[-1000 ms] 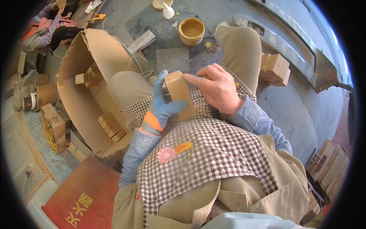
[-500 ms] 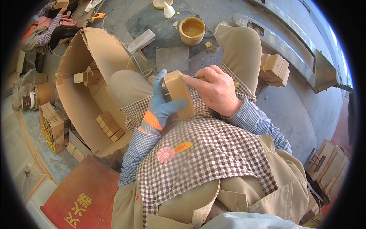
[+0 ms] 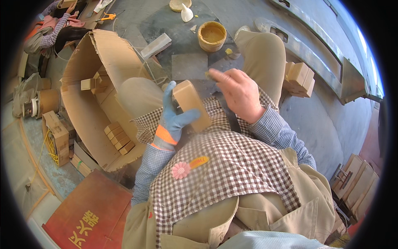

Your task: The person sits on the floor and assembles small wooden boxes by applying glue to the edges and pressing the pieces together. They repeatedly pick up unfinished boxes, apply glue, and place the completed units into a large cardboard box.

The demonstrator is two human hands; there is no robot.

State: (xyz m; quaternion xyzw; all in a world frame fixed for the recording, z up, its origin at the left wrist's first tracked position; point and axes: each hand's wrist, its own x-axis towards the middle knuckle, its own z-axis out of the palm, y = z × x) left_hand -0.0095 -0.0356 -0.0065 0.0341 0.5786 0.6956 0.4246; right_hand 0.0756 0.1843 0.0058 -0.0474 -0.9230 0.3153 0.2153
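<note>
My left hand [image 3: 177, 118], in a blue glove with an orange cuff, grips a tan oblong box [image 3: 191, 101] in front of my apron. Its thumb lies across the near face, and the fingers stand along the left side. Whether the box is card or wood is unclear. To the right, my bare right hand [image 3: 239, 91] hovers apart from the box. The index finger points left and the other fingers are curled in. A small yellowish bit [image 3: 207, 74] shows at the fingertip, too blurred to name.
Beyond my knees stands a bowl of yellow-brown paste [image 3: 212, 37], near a white squeeze bottle [image 3: 186, 13]. A large open carton [image 3: 120, 52] at left holds several tan boxes [image 3: 119, 137]. More boxes [image 3: 299, 79] are stacked beside my right knee. Another person [image 3: 56, 29] sits far left.
My right hand has drawn its fingertip off the box's upper edge, moving slightly up and away. The box has tilted a little in my left hand, showing more of its end.
</note>
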